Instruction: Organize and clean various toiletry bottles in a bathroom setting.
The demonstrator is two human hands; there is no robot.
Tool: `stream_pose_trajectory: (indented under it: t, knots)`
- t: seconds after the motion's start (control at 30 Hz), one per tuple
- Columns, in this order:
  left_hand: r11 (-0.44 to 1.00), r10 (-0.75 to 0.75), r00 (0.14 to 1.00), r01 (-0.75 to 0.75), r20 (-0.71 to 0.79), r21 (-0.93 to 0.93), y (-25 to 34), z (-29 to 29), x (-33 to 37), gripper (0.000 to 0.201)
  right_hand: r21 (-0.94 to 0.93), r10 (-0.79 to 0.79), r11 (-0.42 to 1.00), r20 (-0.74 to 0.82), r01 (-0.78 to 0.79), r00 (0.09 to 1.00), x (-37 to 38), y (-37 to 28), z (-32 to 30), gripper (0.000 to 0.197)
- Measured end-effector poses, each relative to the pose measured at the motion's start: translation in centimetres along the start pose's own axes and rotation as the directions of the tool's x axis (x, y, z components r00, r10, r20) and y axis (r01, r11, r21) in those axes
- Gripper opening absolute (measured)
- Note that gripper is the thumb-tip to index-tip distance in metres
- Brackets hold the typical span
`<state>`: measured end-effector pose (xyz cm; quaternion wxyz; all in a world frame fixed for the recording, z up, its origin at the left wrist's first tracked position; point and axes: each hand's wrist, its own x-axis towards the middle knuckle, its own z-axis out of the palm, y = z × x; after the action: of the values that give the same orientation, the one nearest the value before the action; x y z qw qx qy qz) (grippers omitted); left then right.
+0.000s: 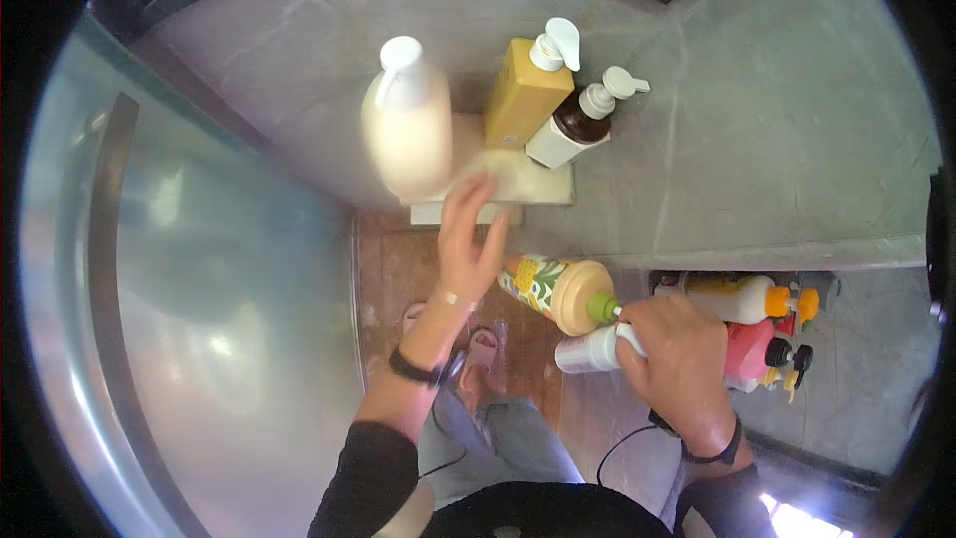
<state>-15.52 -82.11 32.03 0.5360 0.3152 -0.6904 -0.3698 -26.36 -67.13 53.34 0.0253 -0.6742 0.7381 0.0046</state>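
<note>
My left hand [470,244] reaches over the front of a pale ledge [548,186], fingers stretched and apart, with nothing seen in it. Its fingertips are close to a blurred, cream-coloured patch on the ledge. Three pump bottles stand there: a big cream one [408,134] with a white top, a square yellow one [526,95], and a brown-and-white one [571,132]. At the right, my right hand [679,354] is closed around the top of a small white bottle [590,351]. Beside it, a flower-patterned bottle [548,289] with a green collar lies tilted, its pump end hidden against my fingers.
Several more pump bottles, among them a white-and-orange one [742,299] and a pink one [749,349], fill a recess at the right. A shiny panel with a long dark handle [108,269] stands at the left. Pink slippers [482,347] are on the brown floor [383,279].
</note>
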Motion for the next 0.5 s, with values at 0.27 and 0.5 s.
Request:
stream_pose_trajectory:
  t: [0.27,0.5]
  knots:
    - [0.987,0.003,0.975,-0.039,0.222,0.157,3.4,0.1,-5.6,0.077,-0.014,-0.212,0.977,-0.039,0.212,0.976,0.3,0.7,-0.9,0.023]
    - [0.977,-0.113,0.967,0.066,-0.227,-0.205,1.4,3.2,-1.4,0.081,0.177,-0.089,0.974,-0.271,0.141,0.958,1.9,-2.3,-3.1,0.033]
